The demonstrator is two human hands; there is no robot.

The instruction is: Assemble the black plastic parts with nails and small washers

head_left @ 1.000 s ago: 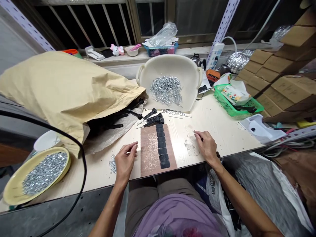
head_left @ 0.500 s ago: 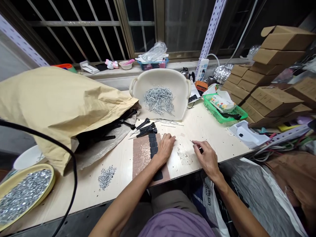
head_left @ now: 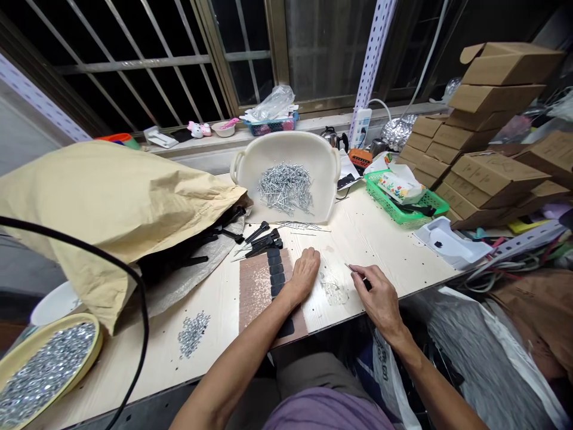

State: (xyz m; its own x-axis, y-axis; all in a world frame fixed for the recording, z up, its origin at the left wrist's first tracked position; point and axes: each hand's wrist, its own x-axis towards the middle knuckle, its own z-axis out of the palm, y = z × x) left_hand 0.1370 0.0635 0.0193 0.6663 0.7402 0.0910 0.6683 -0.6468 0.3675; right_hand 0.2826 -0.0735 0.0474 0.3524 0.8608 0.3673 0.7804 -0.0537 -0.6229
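- left hand (head_left: 307,275): now lying palm-down over the right edge of the mat; a second ago it was hovering left of the mat, beside the loose pile. fingertips are curling out of sight, so whether they are grasping anything, one cannot tell.
- right hand (head_left: 378,298): staying to the right of the mat, pinching a thin tool (head_left: 348,266) between thumb and fingers, its tip pointing far and left.
- mat (head_left: 253,292), brown, speckled pale on its left part: lying in the middle of the table (head_left: 358,221), near its near edge.
- black pieces (head_left: 277,279), rectangular: running in a row from far to near on the right part of the mat; the left wrist and forearm are now covering several of the nearer ones.
- loose pile (head_left: 193,334), small shiny bits: lying left of the mat, no longer having the left hand beside it.
- clear patch (head_left: 333,289): lying right of the mat, between the two hands.
- bearing on the work: attention is seemingly shifting from the pile to the row and its right side, both hands now working near each other.
- black-handled tools (head_left: 264,242): lying just beyond the far end of the mat.
- white basin (head_left: 329,173): standing farther off, holding metal pins (head_left: 286,188).
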